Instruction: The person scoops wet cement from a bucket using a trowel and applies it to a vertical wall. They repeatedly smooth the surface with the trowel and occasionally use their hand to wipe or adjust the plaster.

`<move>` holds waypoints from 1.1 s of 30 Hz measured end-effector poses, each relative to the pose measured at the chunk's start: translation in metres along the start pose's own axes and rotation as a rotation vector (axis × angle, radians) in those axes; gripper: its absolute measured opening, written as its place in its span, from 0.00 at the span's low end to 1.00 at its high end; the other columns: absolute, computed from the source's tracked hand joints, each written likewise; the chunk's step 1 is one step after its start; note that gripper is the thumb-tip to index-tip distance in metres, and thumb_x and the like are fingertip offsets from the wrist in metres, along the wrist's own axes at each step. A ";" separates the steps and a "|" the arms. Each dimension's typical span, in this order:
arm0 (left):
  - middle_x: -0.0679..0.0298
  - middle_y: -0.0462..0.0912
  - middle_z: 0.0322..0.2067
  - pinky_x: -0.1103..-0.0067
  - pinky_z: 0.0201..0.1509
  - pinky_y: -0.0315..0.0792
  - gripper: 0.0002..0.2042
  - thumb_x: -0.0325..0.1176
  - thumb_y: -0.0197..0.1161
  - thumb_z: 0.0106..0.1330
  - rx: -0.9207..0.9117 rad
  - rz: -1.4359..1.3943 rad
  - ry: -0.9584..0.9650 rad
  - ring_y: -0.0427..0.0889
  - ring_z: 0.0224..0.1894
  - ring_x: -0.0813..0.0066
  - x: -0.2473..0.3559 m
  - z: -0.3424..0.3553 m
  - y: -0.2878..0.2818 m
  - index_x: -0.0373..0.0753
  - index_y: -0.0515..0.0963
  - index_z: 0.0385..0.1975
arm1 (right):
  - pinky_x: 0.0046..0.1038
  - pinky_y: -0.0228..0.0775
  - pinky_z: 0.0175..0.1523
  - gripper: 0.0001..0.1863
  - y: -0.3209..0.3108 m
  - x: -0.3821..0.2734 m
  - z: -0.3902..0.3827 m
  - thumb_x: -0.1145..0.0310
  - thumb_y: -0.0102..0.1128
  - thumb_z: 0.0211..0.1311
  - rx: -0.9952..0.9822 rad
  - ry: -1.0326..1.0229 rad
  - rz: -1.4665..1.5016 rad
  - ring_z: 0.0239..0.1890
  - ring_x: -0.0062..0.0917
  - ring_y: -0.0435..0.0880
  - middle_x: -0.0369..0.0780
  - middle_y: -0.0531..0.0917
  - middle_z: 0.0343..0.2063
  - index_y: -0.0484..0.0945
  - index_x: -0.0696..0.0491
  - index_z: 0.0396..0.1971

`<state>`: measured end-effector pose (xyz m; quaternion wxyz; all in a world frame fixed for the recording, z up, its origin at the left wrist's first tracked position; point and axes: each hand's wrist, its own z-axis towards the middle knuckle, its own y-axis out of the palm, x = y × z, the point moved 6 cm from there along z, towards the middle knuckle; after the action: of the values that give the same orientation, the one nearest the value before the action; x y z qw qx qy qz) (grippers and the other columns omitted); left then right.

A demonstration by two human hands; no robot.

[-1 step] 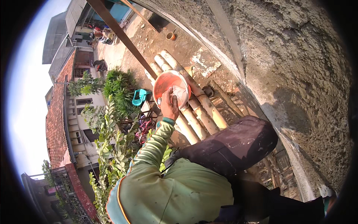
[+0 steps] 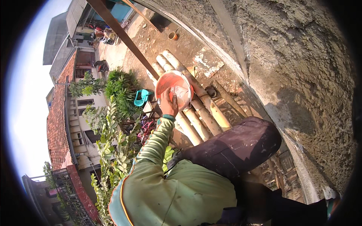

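An orange-red bucket (image 2: 160,83) with a wire handle stands on a row of bamboo poles (image 2: 211,110). A pale grey patch, wet mix or something flat, shows inside it. My left hand (image 2: 168,104) reaches over the bucket's near left rim, fingers curled inside and thumb a little apart. A small shiny bit shows beside the fingers; what they hold, I cannot make out. A green sleeve with a dark green cuff covers that arm. My right hand is not seen; only a sliver of teal shows at the lower right edge.
A rough plastered wall (image 2: 301,67) rises close on the right. My dark-trousered leg (image 2: 233,145) rests across the poles. A brown beam (image 2: 120,34) slants past the bucket. Below lie a turquoise plastic chair (image 2: 141,97), a small orange pail (image 2: 173,36), and plants (image 2: 120,88).
My left hand has shifted slightly left within the bucket, and its fingers have turned a little. The bucket has hardly moved.
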<state>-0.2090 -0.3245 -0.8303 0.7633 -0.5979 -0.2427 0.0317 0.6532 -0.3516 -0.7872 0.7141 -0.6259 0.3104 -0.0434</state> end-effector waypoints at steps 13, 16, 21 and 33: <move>0.54 0.52 0.76 0.61 0.62 0.75 0.29 0.31 0.59 0.63 -0.853 0.162 0.035 0.80 0.59 0.45 -0.089 0.039 0.146 0.48 0.69 0.67 | 0.42 0.55 0.73 0.45 0.008 -0.027 -0.010 0.42 0.54 0.63 -0.006 -0.022 0.008 0.71 0.43 0.66 0.51 0.68 0.68 0.59 0.59 0.72; 0.50 0.69 0.67 0.62 0.62 0.74 0.25 0.28 0.60 0.59 -0.815 -0.123 -0.242 0.80 0.56 0.44 -0.106 0.038 0.142 0.50 0.76 0.59 | 0.42 0.55 0.73 0.47 0.011 -0.021 -0.011 0.40 0.54 0.62 -0.006 -0.015 0.020 0.71 0.43 0.66 0.51 0.68 0.68 0.58 0.59 0.72; 0.45 0.86 0.43 0.63 0.53 0.77 0.24 0.22 0.52 0.56 -0.377 -0.133 -0.211 0.84 0.48 0.44 -0.107 0.054 0.095 0.41 0.77 0.55 | 0.42 0.54 0.73 0.50 0.014 -0.011 -0.013 0.37 0.55 0.61 0.014 -0.021 0.047 0.71 0.43 0.66 0.51 0.68 0.68 0.56 0.59 0.73; 0.59 0.86 0.41 0.82 0.38 0.73 0.21 0.22 0.54 0.64 -0.658 -0.844 0.050 0.81 0.33 0.77 0.151 0.060 -0.084 0.30 0.74 0.58 | 0.43 0.53 0.74 0.58 -0.044 -0.016 -0.027 0.29 0.56 0.56 0.281 -0.018 0.219 0.72 0.42 0.65 0.51 0.67 0.69 0.53 0.60 0.74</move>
<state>-0.1212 -0.2431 -0.6926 0.4877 -0.6565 -0.4408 -0.3699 0.6411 -0.3773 -0.7412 0.7978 -0.4828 0.3611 -0.0030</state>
